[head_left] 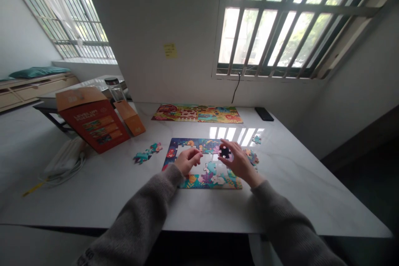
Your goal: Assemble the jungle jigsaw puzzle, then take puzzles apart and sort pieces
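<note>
Currently we hold a dark puzzle piece (225,152) in our right hand (233,157), gripped between thumb and fingers above the right half of a partly assembled puzzle (206,178). Our left hand (188,160) hovers over the left half, its fingers curled in towards the thumb; we cannot tell whether anything is pinched there. The puzzle lies around the middle of the tabletop (289,187), nearer its front edge than its right corner, with pale gaps inside its coloured border.

Beside it, towards the left edge of the tabletop, we see a small group of loose pieces (142,156); another cluster (252,156) sits just past the right hand, and a single teal piece (257,139) lies apart, further back. Along the back edge we have a long, bright picture puzzle (198,113), and near the back right corner a black phone (264,114).

Towards the left edge stands a red and orange puzzle box (95,124), with a smaller orange box (130,118) next to it and a white power strip (64,158) with coiled cord in front. Above the back edge, a yellow note (170,50) sticks to the wall.
</note>
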`<state>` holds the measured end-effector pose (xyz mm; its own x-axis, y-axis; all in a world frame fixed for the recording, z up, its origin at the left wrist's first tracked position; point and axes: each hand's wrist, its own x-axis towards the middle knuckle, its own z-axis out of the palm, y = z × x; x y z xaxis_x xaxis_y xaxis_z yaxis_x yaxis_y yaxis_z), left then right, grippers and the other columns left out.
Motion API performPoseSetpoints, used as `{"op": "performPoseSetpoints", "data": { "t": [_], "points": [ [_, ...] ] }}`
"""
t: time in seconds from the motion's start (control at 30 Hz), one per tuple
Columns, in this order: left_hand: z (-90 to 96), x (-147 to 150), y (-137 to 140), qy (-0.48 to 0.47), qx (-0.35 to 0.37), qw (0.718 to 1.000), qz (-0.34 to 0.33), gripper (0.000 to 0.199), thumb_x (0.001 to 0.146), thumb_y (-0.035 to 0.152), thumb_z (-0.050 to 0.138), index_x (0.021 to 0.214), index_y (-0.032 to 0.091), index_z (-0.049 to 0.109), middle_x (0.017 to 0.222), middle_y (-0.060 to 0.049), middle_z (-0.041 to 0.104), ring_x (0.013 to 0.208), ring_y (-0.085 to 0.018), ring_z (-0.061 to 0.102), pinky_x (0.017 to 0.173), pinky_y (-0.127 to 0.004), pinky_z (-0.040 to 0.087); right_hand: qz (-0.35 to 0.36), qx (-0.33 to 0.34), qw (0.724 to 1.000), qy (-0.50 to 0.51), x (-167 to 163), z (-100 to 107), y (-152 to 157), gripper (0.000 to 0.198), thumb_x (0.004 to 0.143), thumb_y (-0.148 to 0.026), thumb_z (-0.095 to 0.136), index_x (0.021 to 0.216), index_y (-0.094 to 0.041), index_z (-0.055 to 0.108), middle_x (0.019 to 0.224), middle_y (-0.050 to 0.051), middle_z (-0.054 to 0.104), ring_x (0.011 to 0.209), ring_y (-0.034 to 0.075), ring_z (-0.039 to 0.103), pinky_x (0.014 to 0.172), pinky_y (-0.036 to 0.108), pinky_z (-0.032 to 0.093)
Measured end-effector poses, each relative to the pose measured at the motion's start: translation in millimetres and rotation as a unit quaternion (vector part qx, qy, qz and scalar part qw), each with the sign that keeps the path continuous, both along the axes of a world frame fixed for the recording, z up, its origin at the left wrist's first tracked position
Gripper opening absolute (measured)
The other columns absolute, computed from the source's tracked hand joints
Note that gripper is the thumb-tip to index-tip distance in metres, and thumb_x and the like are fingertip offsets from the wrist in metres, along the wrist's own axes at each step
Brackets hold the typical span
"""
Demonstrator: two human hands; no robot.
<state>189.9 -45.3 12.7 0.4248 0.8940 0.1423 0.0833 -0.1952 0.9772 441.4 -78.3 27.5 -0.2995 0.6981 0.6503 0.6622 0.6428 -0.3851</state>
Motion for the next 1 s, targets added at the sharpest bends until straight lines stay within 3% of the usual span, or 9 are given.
{"op": "performPoseSetpoints", "data": {
  "t": [0.13, 0.23, 0.37, 0.53, 0.7, 0.8, 0.87, 1.0],
  "points": [
    [2.1, 12.9, 0.9, -0.04, -0.022, 0.997, -0.054, 0.046, 0.081, 0.059, 0.064, 0.085, 0.014, 0.059, 0.062, 0.001, 0.058, 0.052, -0.01, 0.052, 0.05, -0.023, 0.04, 0.065, 0.006, 0.998, -0.01, -47.9, 7.5, -12.4, 0.072, 0.092, -0.027, 0.064, 0.154, -0.032, 0.027, 0.122, 0.01, 0.061, 0.112, 0.027, 0.057, 0.096, 0.047, 0.051],
    [2.8, 11.6, 0.1, -0.059, -0.028, 0.996, -0.064, 0.049, 0.077, 0.062, 0.067, 0.078, 0.015, 0.055, 0.057, 0.003, 0.053, 0.049, -0.009, 0.048, 0.048, -0.023, 0.037, 0.086, 0.021, 0.996, -0.015, -61.3, 7.9, -14.9, 0.073, 0.092, -0.024, 0.062, 0.155, -0.034, 0.025, 0.127, 0.009, 0.059, 0.119, 0.028, 0.055, 0.101, 0.048, 0.05],
    [6.1, 5.0, -0.8, -0.061, -0.029, 0.997, -0.038, 0.046, 0.077, 0.059, 0.068, 0.075, 0.016, 0.052, 0.057, 0.004, 0.053, 0.05, -0.008, 0.048, 0.05, -0.023, 0.038, 0.054, 0.021, 0.998, 0.001, -56.7, 3.6, -15.1, 0.067, 0.09, -0.029, 0.065, 0.15, -0.033, 0.035, 0.138, 0.011, 0.053, 0.128, 0.03, 0.05, 0.106, 0.052, 0.046],
    [8.5, -0.1, -1.2, -0.055, -0.044, 0.997, -0.018, 0.042, 0.077, 0.055, 0.067, 0.075, 0.016, 0.051, 0.057, 0.004, 0.053, 0.049, -0.009, 0.048, 0.05, -0.023, 0.038, 0.048, 0.003, 0.999, 0.008, -44.9, -6.5, -16.8, 0.05, 0.094, -0.025, 0.06, 0.142, -0.031, 0.047, 0.122, 0.009, 0.062, 0.117, 0.027, 0.057, 0.101, 0.049, 0.05],
    [4.0, -0.8, -4.4, -0.047, -0.039, 0.998, -0.026, 0.04, 0.077, 0.053, 0.067, 0.072, 0.017, 0.05, 0.056, 0.003, 0.053, 0.049, -0.009, 0.049, 0.05, -0.023, 0.038, 0.043, 0.021, 0.999, 0.01, -46.3, -10.8, -18.8, 0.042, 0.093, -0.027, 0.06, 0.135, -0.029, 0.053, 0.129, 0.011, 0.059, 0.122, 0.028, 0.056, 0.102, 0.05, 0.049],
    [2.1, -4.4, -3.3, -0.011, -0.031, 0.999, -0.035, 0.037, 0.08, 0.051, 0.062, 0.069, 0.017, 0.052, 0.054, 0.002, 0.054, 0.048, -0.009, 0.047, 0.047, -0.023, 0.035, 0.06, 0.017, 0.998, 0.008, -49.7, -13.1, -19.0, 0.031, 0.093, -0.027, 0.062, 0.124, -0.028, 0.06, 0.122, 0.01, 0.062, 0.116, 0.026, 0.058, 0.097, 0.047, 0.052],
    [2.8, -11.7, 0.6, 0.003, -0.022, 1.0, -0.008, 0.034, 0.084, 0.05, 0.055, 0.074, 0.017, 0.058, 0.057, 0.0, 0.057, 0.048, -0.011, 0.047, 0.045, -0.023, 0.034, 0.064, 0.004, 0.998, -0.003, -51.7, -15.1, -19.7, 0.025, 0.092, -0.028, 0.063, 0.117, -0.027, 0.062, 0.119, 0.01, 0.063, 0.112, 0.026, 0.059, 0.095, 0.047, 0.052],
    [4.4, -39.9, 9.1, -0.001, 0.043, 0.989, 0.141, 0.035, 0.088, 0.045, 0.048, 0.088, 0.015, 0.066, 0.063, -0.001, 0.059, 0.055, -0.013, 0.052, 0.052, -0.024, 0.04, 0.072, -0.04, 0.995, -0.057, -55.9, -18.7, -22.9, 0.017, 0.092, -0.028, 0.064, 0.109, -0.026, 0.063, 0.117, 0.008, 0.064, 0.109, 0.026, 0.059, 0.094, 0.047, 0.049]
  ]
}}
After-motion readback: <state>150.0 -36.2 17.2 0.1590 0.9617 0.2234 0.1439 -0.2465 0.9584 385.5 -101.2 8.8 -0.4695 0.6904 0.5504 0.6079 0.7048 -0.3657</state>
